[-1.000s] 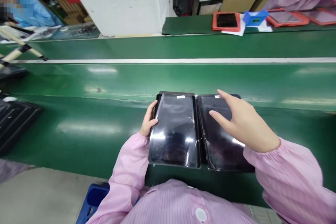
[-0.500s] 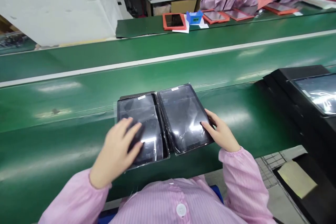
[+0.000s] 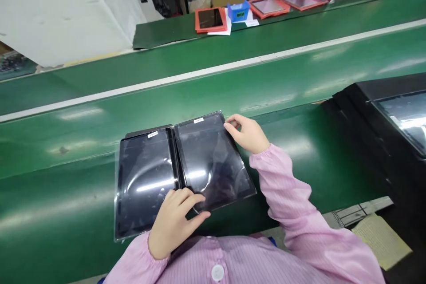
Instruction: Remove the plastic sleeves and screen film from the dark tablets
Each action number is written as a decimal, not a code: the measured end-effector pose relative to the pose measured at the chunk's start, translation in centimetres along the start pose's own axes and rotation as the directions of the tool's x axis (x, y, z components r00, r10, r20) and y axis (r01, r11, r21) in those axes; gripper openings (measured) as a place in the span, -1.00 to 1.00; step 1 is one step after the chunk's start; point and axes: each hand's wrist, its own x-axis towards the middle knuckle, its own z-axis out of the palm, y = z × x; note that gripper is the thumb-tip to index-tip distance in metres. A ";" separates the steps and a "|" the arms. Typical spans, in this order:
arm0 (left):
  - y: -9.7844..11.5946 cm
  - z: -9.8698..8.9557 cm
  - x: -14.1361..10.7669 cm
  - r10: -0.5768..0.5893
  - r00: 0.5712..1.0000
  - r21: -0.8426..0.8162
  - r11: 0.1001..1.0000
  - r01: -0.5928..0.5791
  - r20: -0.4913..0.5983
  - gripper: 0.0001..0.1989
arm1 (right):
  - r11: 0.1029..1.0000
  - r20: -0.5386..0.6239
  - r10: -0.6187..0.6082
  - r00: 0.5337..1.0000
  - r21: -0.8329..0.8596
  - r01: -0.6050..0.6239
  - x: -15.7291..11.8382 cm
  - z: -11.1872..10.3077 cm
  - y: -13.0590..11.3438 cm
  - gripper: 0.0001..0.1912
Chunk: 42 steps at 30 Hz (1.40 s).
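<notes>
Lying between the hands point(image 3: 176, 224) point(image 3: 248, 135), black tablet point(image 3: 213, 159), second tablet point(image 3: 146, 177) to its left

Two tablets point(image 3: 213, 151) in front, two labels point(image 3: 199, 120), the wearer's two hands point(image 3: 248, 135), one blue box point(image 3: 238, 11), one yellow sheet point(image 3: 382, 238), at least four red pads point(image 3: 225, 18).

**Angles both forearms point(image 3: 299, 204) inward**

Holds left hand point(image 3: 176, 224) low, near seven o'clock, with thumb point(image 3: 199, 219) and forefinger point(image 3: 195, 200) parted toward two o'clock. Holds right hand point(image 3: 249, 134) higher, near three o'clock, with thumb tip point(image 3: 228, 127) close to curled fingers point(image 3: 237, 118).
</notes>
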 end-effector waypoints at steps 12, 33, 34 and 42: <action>-2.4 -2.7 0.2 -0.304 0.952 -0.343 0.892 0.294 0.024 -0.78 | 0.962 -0.070 0.130 0.989 0.252 -0.108 3.0 6.3 8.3 -0.74; -1.0 -2.5 0.0 -0.091 0.994 -0.264 0.959 0.101 0.053 -0.79 | 0.946 -0.180 0.044 0.983 0.323 0.017 3.4 1.5 4.4 -0.75; -1.0 -2.3 -0.2 -0.094 0.994 -0.247 0.964 0.103 0.047 -0.79 | 0.946 -0.176 0.031 0.984 0.323 0.028 3.2 0.6 3.7 -0.75; -1.5 -1.9 -0.6 -0.069 0.996 -0.193 0.978 0.077 0.049 -0.79 | 0.961 0.064 0.016 0.998 0.273 -0.033 1.5 -2.8 0.0 -0.68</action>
